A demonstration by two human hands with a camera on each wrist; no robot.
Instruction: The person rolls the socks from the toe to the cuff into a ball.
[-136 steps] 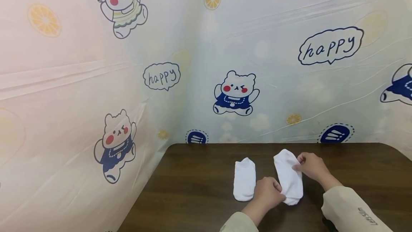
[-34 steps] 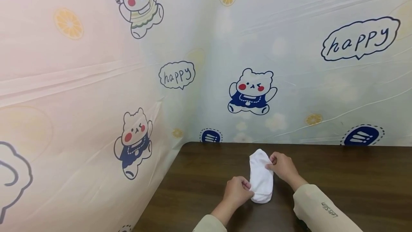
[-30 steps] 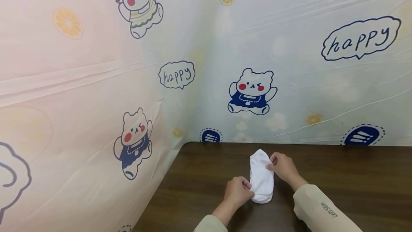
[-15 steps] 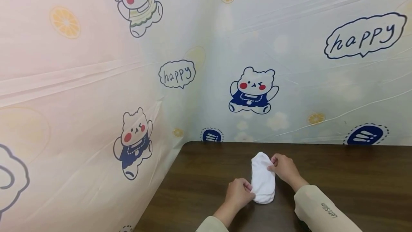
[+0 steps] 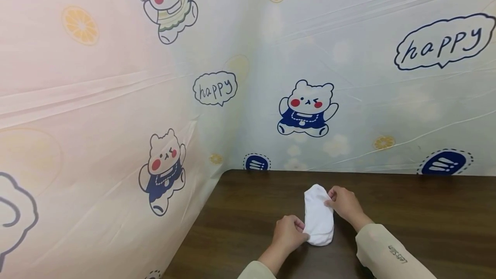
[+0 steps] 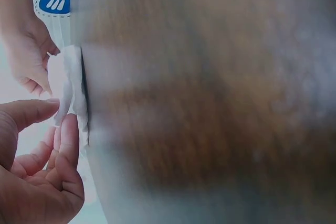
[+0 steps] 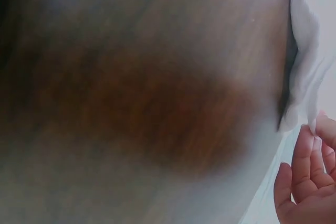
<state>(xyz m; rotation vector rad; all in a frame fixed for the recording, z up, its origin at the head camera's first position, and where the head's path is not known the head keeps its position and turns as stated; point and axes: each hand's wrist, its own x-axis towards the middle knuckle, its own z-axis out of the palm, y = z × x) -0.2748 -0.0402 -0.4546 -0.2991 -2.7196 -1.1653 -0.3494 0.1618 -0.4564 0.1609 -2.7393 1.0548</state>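
Two white socks (image 5: 318, 216) lie stacked as one pile on the dark wooden table (image 5: 426, 218). My left hand (image 5: 289, 234) pinches the near end of the pile with thumb and fingers. My right hand (image 5: 342, 203) pinches the far right edge of the top sock. In the left wrist view the white socks (image 6: 68, 85) sit at the left edge, between my left hand's fingertips (image 6: 65, 129) and the other hand (image 6: 23, 45). In the right wrist view the sock's edge (image 7: 304, 77) hangs by my right fingertips (image 7: 310, 145).
A plastic sheet printed with bears (image 5: 308, 109), lemons and "happy" bubbles forms the back wall and the left wall (image 5: 97, 141). The walls meet at the table's far left corner (image 5: 228, 170). Beige sleeves (image 5: 391, 253) cover both forearms.
Earlier two socks lay side by side; the right one now lies on top of the left. In the last second both hands keep their hold and barely move.
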